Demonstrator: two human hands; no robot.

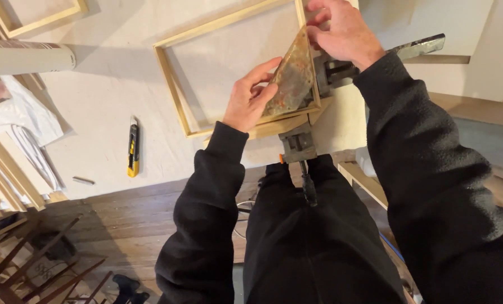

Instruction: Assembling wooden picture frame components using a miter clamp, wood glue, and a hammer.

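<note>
Both hands are pinching the worn triangular plate [292,76], which is lying on the wooden frame's [175,93] clamped corner: left hand [250,98] closed on its lower edge, right hand [341,31] at its top, and it looks stiff, probably metal, best held by the edges.

Warm indoor light; soft shadows; sharp centre; wide-angle edge stretch

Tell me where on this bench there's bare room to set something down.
The widest bare patch of the cloth-covered bench lies between the cardboard tube, the utility knife and the wooden frame. It is crowded at the frame's near corner, where the left hand and right hand hold a triangular plate over the clamp.
</note>
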